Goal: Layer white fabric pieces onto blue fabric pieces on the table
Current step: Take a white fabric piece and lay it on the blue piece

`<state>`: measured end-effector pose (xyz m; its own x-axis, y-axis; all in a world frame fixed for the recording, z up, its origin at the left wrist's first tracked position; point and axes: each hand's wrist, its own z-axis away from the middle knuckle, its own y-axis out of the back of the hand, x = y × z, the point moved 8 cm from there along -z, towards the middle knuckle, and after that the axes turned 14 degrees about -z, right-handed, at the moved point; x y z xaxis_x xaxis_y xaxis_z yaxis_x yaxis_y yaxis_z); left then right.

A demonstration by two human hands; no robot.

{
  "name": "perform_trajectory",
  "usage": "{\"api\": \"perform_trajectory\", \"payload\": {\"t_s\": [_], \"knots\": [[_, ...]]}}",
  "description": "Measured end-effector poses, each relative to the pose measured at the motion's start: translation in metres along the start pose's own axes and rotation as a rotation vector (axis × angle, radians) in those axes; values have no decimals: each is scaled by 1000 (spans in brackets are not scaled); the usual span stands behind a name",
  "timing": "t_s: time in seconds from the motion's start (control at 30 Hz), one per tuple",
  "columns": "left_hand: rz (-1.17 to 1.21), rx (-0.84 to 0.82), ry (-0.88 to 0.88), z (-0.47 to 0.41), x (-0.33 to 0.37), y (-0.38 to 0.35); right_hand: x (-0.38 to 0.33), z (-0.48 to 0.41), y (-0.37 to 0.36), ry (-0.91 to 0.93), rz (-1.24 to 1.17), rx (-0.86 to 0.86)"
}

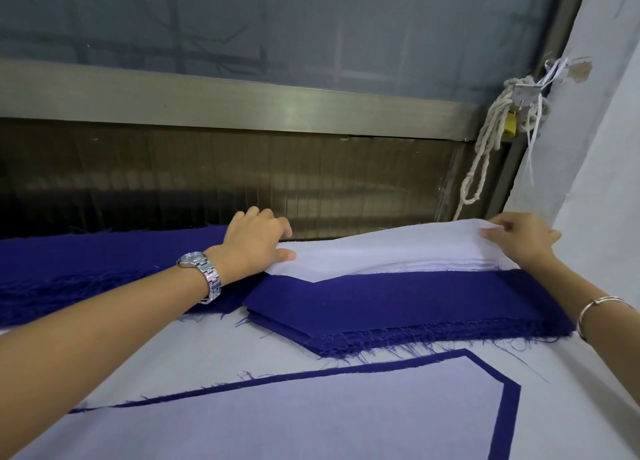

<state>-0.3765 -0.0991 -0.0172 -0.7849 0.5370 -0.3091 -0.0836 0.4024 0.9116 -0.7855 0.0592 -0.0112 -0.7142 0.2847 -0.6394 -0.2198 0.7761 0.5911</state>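
Observation:
A stack of white fabric pieces (391,251) lies at the far side of the table, partly over a stack of blue fabric pieces (398,303) with frayed edges. My left hand (256,241) grips the left end of the top white piece, thumb on top. My right hand (519,238) pinches the right end of that piece and lifts it a little off the stack. Nearer to me, a white piece lies on a blue piece (363,366), whose edge shows as a narrow blue border round it.
More blue fabric (86,262) spreads to the far left. The table has a white cover (194,348). A metal window frame (242,103) runs along the back, and a knotted rope (488,137) hangs at the right beside a white wall (595,148).

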Motion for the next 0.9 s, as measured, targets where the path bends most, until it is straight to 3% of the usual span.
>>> {"api": "perform_trajectory", "payload": {"t_s": [0.2,0.43,0.63,0.77,0.9], "knots": [[78,28,-41,1,6,6,6,7,1,-85,-11,-17],[157,191,-38,12,4,18,1,12,8,-144,-136,-17],[603,264,36,28,-26,47,-14,20,27,-135,-390,-2],[765,282,83,52,-57,62,-42,33,40,-97,-517,-93],[853,194,149,88,-96,56,-59,48,44,-123,-549,-294]]}}
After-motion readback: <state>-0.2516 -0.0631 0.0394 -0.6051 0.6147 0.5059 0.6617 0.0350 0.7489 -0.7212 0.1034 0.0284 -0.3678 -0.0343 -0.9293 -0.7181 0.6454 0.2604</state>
